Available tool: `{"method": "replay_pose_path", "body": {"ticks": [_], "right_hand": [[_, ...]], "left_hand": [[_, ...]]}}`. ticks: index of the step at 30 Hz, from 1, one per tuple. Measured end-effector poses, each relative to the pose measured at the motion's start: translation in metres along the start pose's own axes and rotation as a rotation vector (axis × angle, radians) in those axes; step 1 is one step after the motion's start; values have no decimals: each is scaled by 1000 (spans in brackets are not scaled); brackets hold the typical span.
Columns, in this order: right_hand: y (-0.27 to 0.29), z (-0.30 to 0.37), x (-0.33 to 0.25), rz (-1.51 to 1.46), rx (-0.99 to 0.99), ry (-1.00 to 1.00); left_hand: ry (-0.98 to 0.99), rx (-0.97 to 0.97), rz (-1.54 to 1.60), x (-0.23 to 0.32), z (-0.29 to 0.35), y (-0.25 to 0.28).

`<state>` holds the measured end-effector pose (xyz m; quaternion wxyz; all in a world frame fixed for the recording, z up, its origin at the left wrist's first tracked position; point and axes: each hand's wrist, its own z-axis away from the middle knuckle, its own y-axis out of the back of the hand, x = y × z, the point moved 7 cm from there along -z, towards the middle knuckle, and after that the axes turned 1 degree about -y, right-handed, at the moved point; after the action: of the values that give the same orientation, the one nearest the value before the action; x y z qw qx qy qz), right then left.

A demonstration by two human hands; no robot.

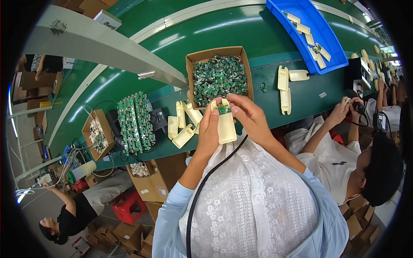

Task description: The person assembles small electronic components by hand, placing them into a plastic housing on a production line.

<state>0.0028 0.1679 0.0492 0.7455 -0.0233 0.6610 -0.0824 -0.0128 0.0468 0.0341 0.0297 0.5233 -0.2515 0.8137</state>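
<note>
The left hand (209,129) grips the cream shell (226,133) along its left side, thumb and fingers pressed against it. The shell is held in front of the person's chest, just on the near side of the carton (215,52), its long side running from near to far. A green board (223,109) sits at the shell's far end. The right hand (250,115) is at the far right corner, its thumb by the right edge and its forefinger bent over the far end; whether it pinches the shell or the board, or only touches, I cannot tell.

The carton is heaped with loose boards (220,79). Left of the hands, several empty shells (183,136) lie close together on the green bench (329,88), and farther left stand stacked boards (135,122) in rows. Beyond these, at the far left, a small box (109,130) holds white parts. Right of the carton lies a single loose board (264,87), then three more shells (285,101) near one another. At the far right, a blue bin (332,45) holds shells, some with boards. A co-worker's hands (340,112) are at the right, well apart from the person's own. A black cable (211,174) runs down the person's front.
</note>
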Motion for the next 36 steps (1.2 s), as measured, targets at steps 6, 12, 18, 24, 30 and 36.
{"method": "replay_pose_path", "body": {"ticks": [6, 12, 18, 24, 30, 36], "right_hand": [[-9, 3, 8, -38, -42, -78], [-11, 1, 2, -213, -54, -113], [-10, 2, 7, -220, -26, -83], [0, 3, -6, 114, 108, 113], [-4, 3, -42, 574, 77, 461], [-7, 4, -35, 675, -9, 490]], "left_hand": [[-119, 57, -192, 3, 0, 2], [-130, 23, -155, 2, -1, 0], [-194, -3, -200, 2, -2, 0], [-10, -23, 283, -4, -6, -2], [55, -46, 396, -8, -2, -2], [38, -52, 353, -13, -2, -2]]}}
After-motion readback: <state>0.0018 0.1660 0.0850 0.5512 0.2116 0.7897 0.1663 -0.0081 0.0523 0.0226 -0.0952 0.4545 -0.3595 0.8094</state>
